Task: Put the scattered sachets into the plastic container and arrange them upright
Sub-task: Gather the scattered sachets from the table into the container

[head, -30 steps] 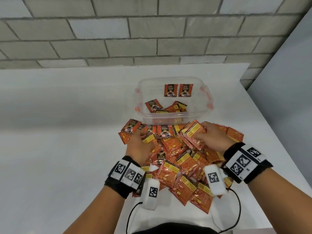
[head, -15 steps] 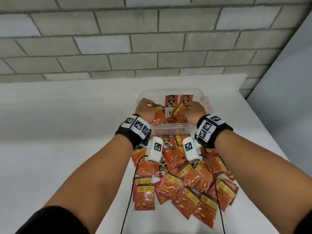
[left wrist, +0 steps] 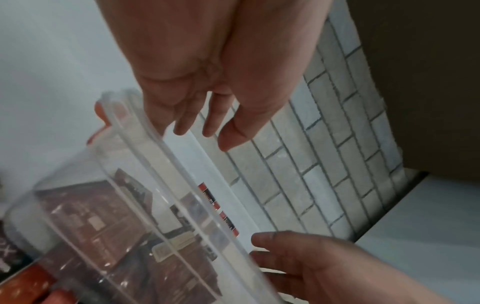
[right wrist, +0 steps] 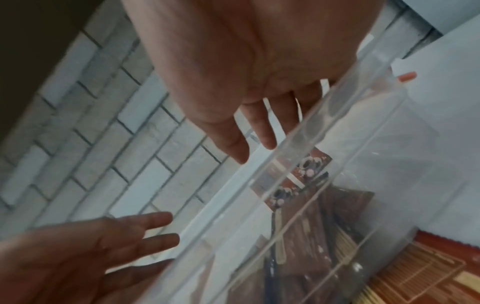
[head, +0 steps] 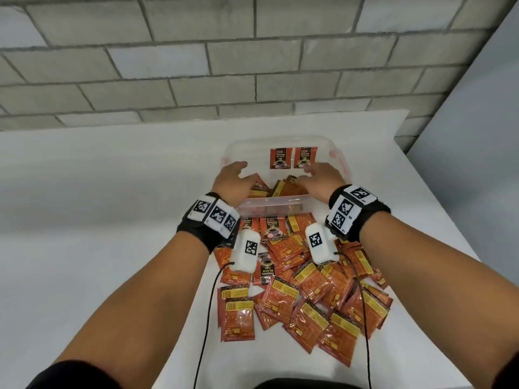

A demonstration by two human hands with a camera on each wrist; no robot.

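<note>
Sachets (head: 306, 290) of black coffee lie heaped on the white table (head: 84, 220) just in front of the clear plastic container (head: 280, 207); more lie loose on its floor, and two upright sachets (head: 293, 158) stand against its far wall. Both hands hover over the container — the left hand (head: 231, 181) and the right hand (head: 323, 179) each with fingers spread and relaxed, holding nothing.

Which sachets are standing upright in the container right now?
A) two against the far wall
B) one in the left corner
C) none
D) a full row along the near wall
A: two upright sachets stand side by side against the far wall of the container; the rest inside lie jumbled.
</note>
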